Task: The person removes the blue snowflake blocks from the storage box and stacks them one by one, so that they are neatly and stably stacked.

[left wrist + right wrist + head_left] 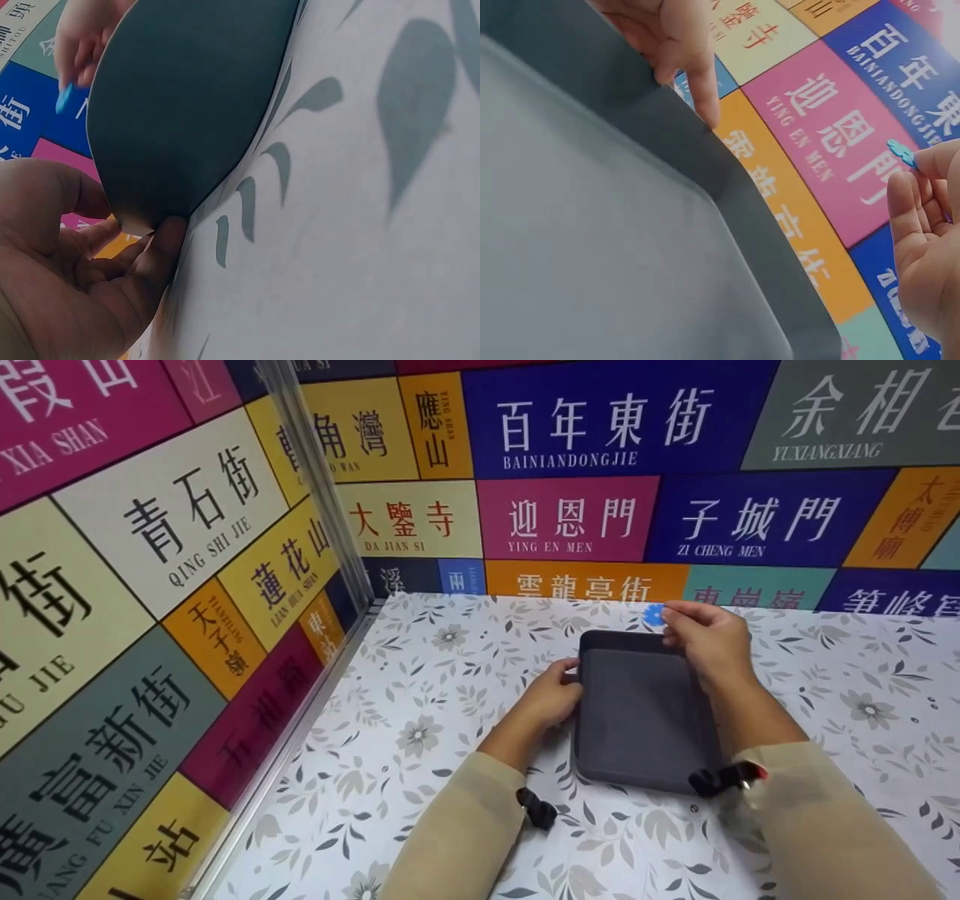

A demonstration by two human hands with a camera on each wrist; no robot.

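Note:
A dark grey shallow rectangular tray [645,712] is on the patterned tabletop, its bare floor visible. At its left side, my left hand [551,694] holds the edge; in the left wrist view the fingers and thumb of that hand [75,262] pinch a rounded corner of the tray [187,97]. My right hand [712,645], above the tray's far right corner, pinches a small blue flower-shaped piece [655,615] between thumb and fingertips. The right wrist view shows this flower piece [901,152] apart from the tray wall [772,262].
A white cloth with grey flowers and leaves [442,690] covers the table. Panels with large Chinese lettering stand behind [570,517] and along the left [180,585]. Black straps with small devices sit at the left wrist [537,808] and right wrist [727,778].

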